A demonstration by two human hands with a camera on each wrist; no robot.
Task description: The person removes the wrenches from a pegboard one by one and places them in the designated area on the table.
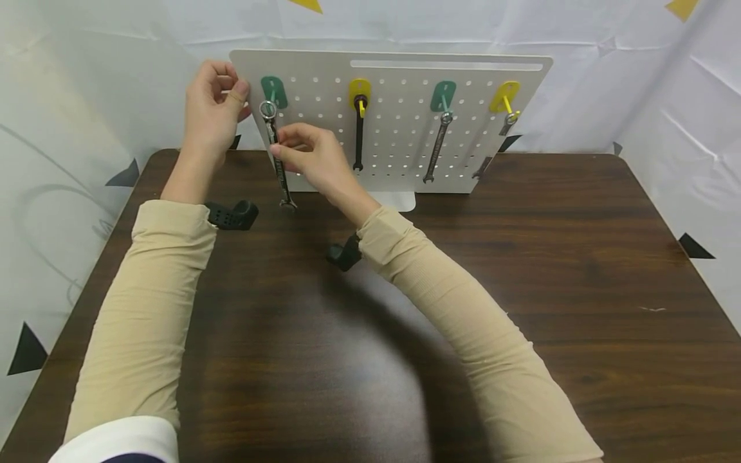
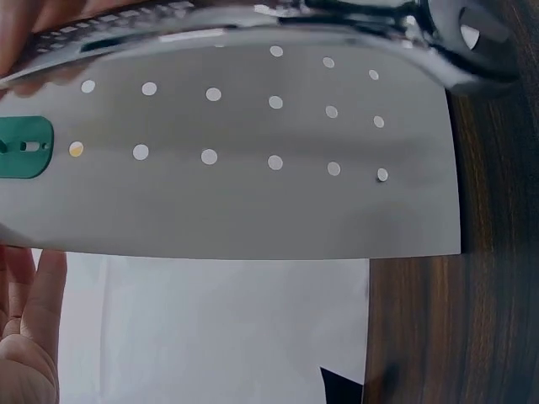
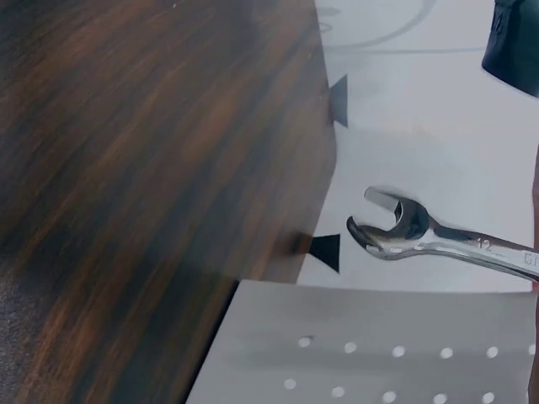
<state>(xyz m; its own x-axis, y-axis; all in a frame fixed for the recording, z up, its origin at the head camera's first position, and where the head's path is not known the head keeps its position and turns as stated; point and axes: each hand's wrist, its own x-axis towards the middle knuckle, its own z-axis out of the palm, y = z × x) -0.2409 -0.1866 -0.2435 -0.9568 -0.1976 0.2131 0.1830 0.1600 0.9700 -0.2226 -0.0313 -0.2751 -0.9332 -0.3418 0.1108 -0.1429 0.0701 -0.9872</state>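
My right hand (image 1: 315, 154) pinches the shaft of a shiny combination wrench (image 1: 280, 168) between thumb and fingers. The wrench hangs nearly upright, its ring end up by the tip of the leftmost green hook (image 1: 273, 91); whether the ring is over the hook I cannot tell. Its open end (image 3: 408, 225), marked 12, shows in the right wrist view. My left hand (image 1: 211, 106) grips the left edge of the grey pegboard (image 1: 399, 128), thumb toward the front. In the left wrist view, the wrench (image 2: 337, 32) crosses in front of the board.
A dark wrench (image 1: 359, 138) hangs on a yellow hook. Further right, one wrench (image 1: 437, 151) hangs on a green hook and another (image 1: 508, 124) on a yellow hook. The board's white foot (image 1: 399, 200) rests on the brown wooden table (image 1: 579, 276); white sheeting stands behind.
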